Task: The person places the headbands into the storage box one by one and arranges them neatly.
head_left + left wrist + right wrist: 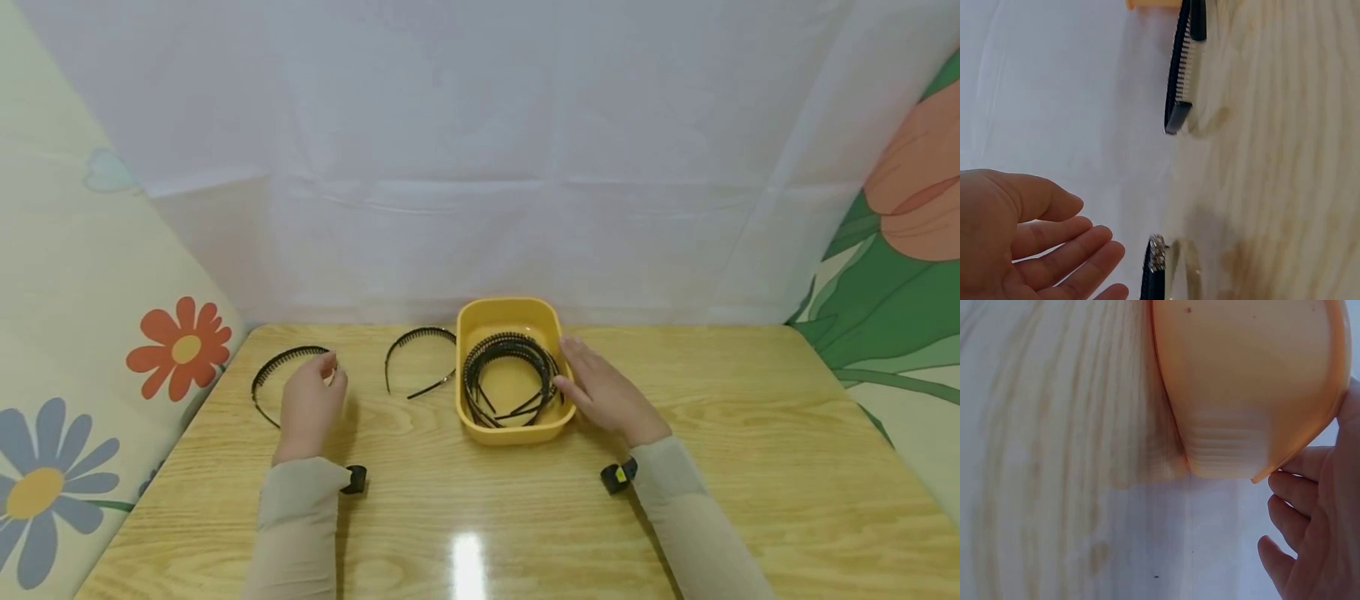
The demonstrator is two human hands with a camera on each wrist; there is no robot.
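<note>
My left hand (311, 408) hovers over a black toothed headband (266, 371) at the table's left, fingers loosely bent. In the left wrist view that hand (1041, 250) holds nothing, and a headband end with a glittery patch (1157, 253) stands just beside its fingertips. A second headband (420, 332) lies between the hand and a yellow plastic basket (517, 435). Several black headbands (472, 392) lie stacked inside the basket. My right hand (611, 396) rests against its right side with fingers extended, thumb at the rim. The right wrist view shows the fingers (1297, 494) beside the rim.
The wood-grain table (420, 500) meets a white cloth backdrop (420, 167) behind the basket. Flower-printed cloths, one with a red flower (180, 348) and one with a pink tulip (918, 183), flank it. A black strap (617, 477) sits at the right wrist.
</note>
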